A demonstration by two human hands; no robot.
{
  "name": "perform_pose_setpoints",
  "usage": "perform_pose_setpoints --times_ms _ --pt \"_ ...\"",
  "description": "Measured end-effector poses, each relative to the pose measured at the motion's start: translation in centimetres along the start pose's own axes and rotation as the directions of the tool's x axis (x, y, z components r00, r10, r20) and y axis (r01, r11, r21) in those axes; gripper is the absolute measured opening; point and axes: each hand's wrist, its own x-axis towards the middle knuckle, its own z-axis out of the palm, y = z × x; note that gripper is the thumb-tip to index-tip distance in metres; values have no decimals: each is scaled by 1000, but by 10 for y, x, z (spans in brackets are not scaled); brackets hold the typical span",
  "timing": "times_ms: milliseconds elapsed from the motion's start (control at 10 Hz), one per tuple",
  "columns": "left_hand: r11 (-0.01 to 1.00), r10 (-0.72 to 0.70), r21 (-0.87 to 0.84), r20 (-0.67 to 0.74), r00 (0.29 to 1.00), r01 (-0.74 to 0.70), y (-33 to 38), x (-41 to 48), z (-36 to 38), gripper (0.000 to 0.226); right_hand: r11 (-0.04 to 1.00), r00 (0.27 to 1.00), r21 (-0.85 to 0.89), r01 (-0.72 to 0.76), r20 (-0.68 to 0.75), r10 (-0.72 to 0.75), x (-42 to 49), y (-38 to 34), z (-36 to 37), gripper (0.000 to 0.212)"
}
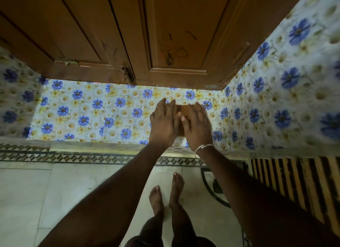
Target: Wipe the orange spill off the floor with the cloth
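Left hand (162, 122) and right hand (196, 126) flat on orange-brown cloth (184, 109), probably folded, on floral worktop (92, 114). Fingers straight, grip not closed. Floor (55, 191) lies below, toward feet (156, 197); spill unseen.

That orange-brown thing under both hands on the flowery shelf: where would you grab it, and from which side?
Most of it is hidden, but the cloth, if that is what it is, lies flat on the flowered shelf under the left hand and right hand. Probably pinch its near edge, coming from the front and above, since the cupboard doors overhang the back.
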Motion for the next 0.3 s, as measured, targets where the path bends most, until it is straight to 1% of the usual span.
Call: perform_pose_setpoints --times_ms 100,300 --pt "997 -6 -72 -55 998 2 16 -10 -25 48 994 999 107 -1 -46 6 -11 -23 -18 43" --pt "979 63 -184 -155 986 -91 41 -46 -54 45 968 989 247 38 -150 0 -51 -44 -45 39"
